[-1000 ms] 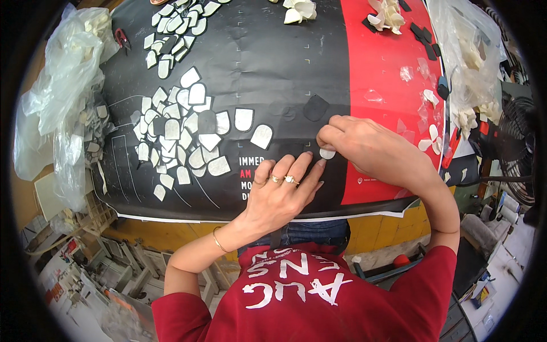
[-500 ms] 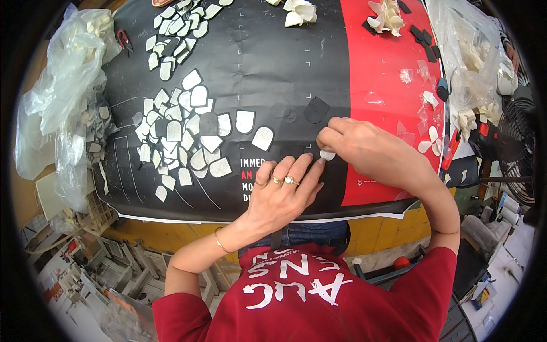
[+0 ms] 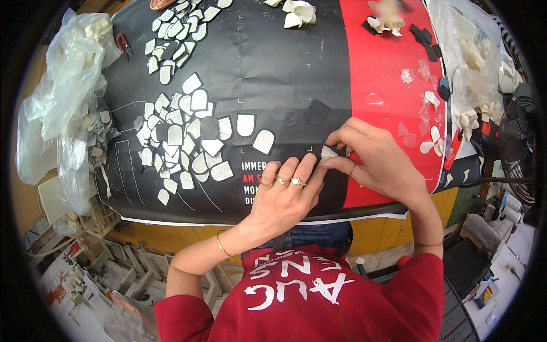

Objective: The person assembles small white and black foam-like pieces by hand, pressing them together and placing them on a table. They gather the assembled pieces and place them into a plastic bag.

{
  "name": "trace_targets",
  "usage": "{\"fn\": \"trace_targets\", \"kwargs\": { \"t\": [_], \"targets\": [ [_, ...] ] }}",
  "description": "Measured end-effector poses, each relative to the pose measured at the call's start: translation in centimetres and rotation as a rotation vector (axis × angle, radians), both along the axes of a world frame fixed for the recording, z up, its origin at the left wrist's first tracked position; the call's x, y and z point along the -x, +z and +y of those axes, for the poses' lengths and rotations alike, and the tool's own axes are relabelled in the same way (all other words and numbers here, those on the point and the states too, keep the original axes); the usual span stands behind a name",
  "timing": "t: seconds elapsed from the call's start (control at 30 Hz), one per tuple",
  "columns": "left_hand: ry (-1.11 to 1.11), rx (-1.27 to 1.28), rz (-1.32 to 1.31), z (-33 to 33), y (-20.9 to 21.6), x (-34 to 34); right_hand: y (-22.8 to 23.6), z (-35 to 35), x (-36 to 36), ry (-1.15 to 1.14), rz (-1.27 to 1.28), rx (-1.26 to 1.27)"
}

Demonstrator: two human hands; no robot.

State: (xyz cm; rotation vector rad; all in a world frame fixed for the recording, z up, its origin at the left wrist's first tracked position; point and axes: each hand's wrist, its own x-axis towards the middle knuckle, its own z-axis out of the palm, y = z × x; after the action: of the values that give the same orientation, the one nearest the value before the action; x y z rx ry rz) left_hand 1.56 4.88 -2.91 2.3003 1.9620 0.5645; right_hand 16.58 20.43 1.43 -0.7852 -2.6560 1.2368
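Note:
A small white piece (image 3: 329, 152), pale and thin like a tab or peeled backing, shows between the thumb and forefinger of my right hand (image 3: 379, 162). Dark material shows beside it, its outline unclear. My left hand (image 3: 288, 191), with two rings, is curled close against it; the forefinger tip reaches the white piece, and whatever lies under those fingers is hidden. Just beyond them lies a flat black piece (image 3: 317, 113). Left of my hands are two white round-ended tabs with black edges, the nearer one (image 3: 263, 142) slightly tilted and the other (image 3: 246, 125) upright.
A heap of similar tabs (image 3: 175, 135) covers the left middle of the black and red mat (image 3: 273, 68), with another heap (image 3: 171, 43) behind. Cream scraps (image 3: 299, 14) and clear film bits (image 3: 407, 76) lie farther off. Plastic bags (image 3: 62, 114) flank the left side; a fan (image 3: 515, 151) stands right.
My right fingers have opened wider around the white piece, and more of it shows. The right wrist and elbow have come inward a little. My left hand stays nearly in place.

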Motion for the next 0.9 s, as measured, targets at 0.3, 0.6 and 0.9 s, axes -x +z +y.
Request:
{"fn": "trace_targets", "kwargs": {
  "t": [0.3, 0.6, 0.9],
  "targets": [
    [-0.017, 0.015, 0.011, 0.1, 0.2, 0.1, -1.5, -1.8, 0.0, -0.228, 0.061, -0.034],
    [-0.024, 0.003, 0.013, 0.4, 0.3, 0.2, -1.5, -1.6, 0.7, -0.393, 0.091, 0.097],
    [-0.019, -0.1, 0.091, -0.2, -0.2, -0.2, -1.8, -1.3, 1.8, -0.512, 0.141, -0.059]
  ]
}}
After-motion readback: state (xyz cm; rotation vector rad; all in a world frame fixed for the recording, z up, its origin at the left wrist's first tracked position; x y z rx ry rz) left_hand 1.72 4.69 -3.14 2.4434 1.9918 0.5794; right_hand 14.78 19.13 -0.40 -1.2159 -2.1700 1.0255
